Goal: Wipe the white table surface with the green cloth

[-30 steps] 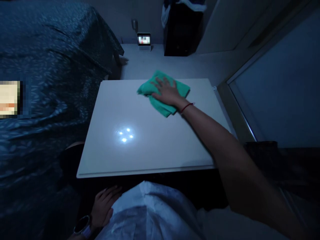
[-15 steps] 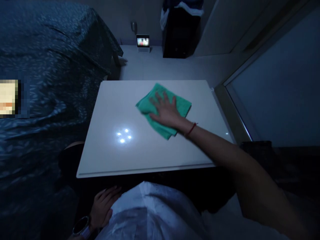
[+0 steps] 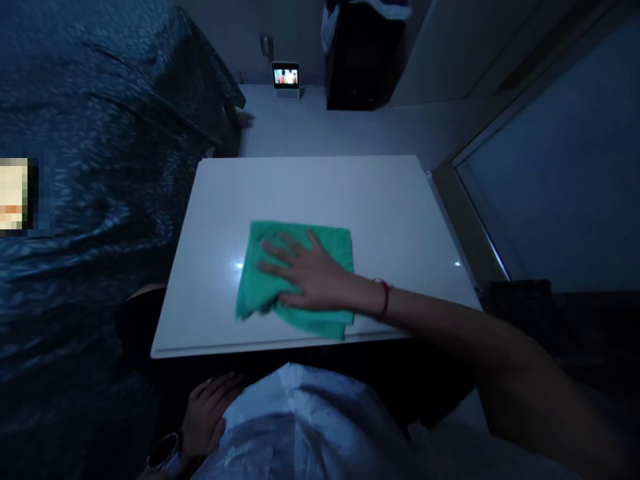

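Note:
My right hand [image 3: 307, 270] lies flat with spread fingers on a green cloth [image 3: 265, 287], pressing it against a white tabletop [image 3: 385, 200]. The cloth is spread out near the front middle of the table, its lower left edge bunched into a fold by my thumb. A red string bracelet [image 3: 385, 298] circles my right wrist. Below the table's front edge, my left hand [image 3: 207, 410] rests on my lap beside my light shirt [image 3: 295, 427], fingers stretched out and holding nothing. A watch [image 3: 164, 451] is on the left wrist.
A bed with a patterned dark sheet [image 3: 100, 133] runs along the left. On the floor beyond the table stand a small lit screen [image 3: 286, 76] and a black cabinet [image 3: 363, 60]. To the right is a framed sliding panel [image 3: 560, 180].
My right hand has slid the green cloth toward me and to the left, from the far middle of the tabletop to near its front edge. The cloth has turned. My left hand stays still.

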Tool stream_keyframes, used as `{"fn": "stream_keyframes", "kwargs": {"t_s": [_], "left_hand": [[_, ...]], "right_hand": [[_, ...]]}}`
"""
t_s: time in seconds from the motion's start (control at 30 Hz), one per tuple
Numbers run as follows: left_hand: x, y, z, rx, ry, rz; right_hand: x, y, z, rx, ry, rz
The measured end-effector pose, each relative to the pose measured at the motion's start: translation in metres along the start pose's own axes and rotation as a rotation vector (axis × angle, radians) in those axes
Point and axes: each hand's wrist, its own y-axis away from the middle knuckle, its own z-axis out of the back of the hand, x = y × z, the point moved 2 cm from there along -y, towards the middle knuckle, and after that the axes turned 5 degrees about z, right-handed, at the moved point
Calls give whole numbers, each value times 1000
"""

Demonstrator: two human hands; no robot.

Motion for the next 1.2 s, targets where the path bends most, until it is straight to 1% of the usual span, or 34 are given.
{"fn": "stream_keyframes", "kwargs": {"t_s": [0.1,0.17,0.23,0.27,0.3,0.37,0.4,0.47,0.57,0.63,0.67,0.73,0.8,0.9,0.97,1.0,1.07,1.13,1.2], "left_hand": [[0,-1,1,11,-21,0],[0,-1,1,22,-35,6],[0,-1,0,28,-43,6],[0,-1,1,29,-45,5],[0,-1,1,27,-46,4],[0,-2,1,21,-45,1],[0,-3,2,18,-43,0],[0,-4,2,9,-37,-5],[0,-6,2,-2,-29,-16],[1,-6,2,-5,-32,-25],[1,-6,1,-6,-36,-30],[1,-6,1,-9,-44,-35],[1,-6,1,-10,-45,-35],[1,-5,1,-10,-41,-33],[1,-4,1,-11,-37,-32],[0,-4,1,-12,-35,-29],[0,-3,0,-14,-33,-24],[0,-4,0,-14,-33,-24],[0,-4,1,-8,-30,-24]], "right_hand": [[-76,-4,17,-23,5,-324],[-128,2,30,-43,7,-560],[-173,14,42,-68,-5,-727],[-191,21,47,-82,-5,-791],[-206,28,51,-95,-1,-840],[-225,40,56,-113,11,-900],[-230,44,56,-121,15,-918],[-232,48,54,-140,9,-945],[-219,47,47,-165,-3,-957],[-197,45,39,-153,10,-905],[-180,44,35,-140,27,-861],[-138,43,26,-98,61,-748],[-87,45,15,-45,73,-602],[-11,54,-1,10,6,-291],[24,62,-10,34,-57,-122],[35,66,-12,41,-82,-66],[43,71,-15,52,-117,-11],[35,72,-14,60,-131,-16],[13,68,-9,54,-116,-78]]}}
